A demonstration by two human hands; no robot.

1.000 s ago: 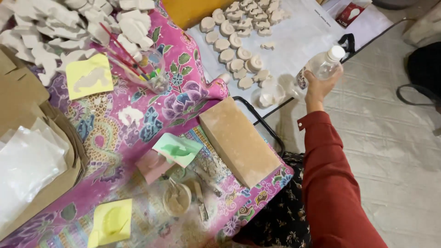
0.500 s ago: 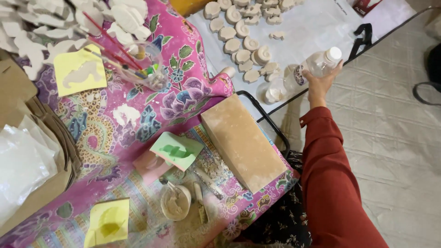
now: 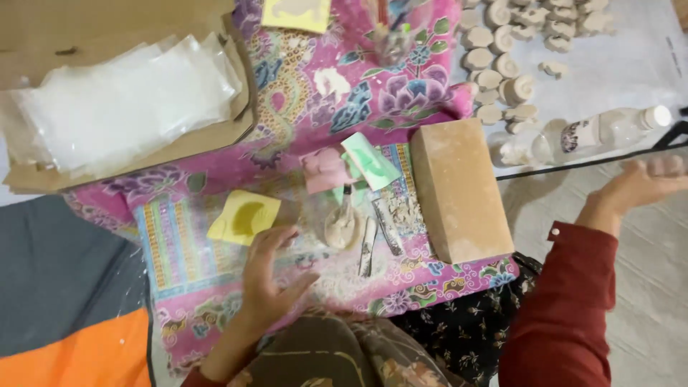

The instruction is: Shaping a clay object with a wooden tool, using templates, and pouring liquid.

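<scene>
Tan block (image 3: 461, 190) lies on the pink cloth (image 3: 301, 93). Left hand (image 3: 269, 276), fingers spread, rests on the cloth left of the block, beside a yellow sponge (image 3: 244, 218). Right hand (image 3: 638, 186), fingers loosely spread, empty, right of block, just below a clear bottle (image 3: 595, 132).

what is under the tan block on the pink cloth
The tan block lies flat on the pink patterned cloth, its right end overhanging the cloth's edge. Anything beneath the block itself is covered.
</scene>
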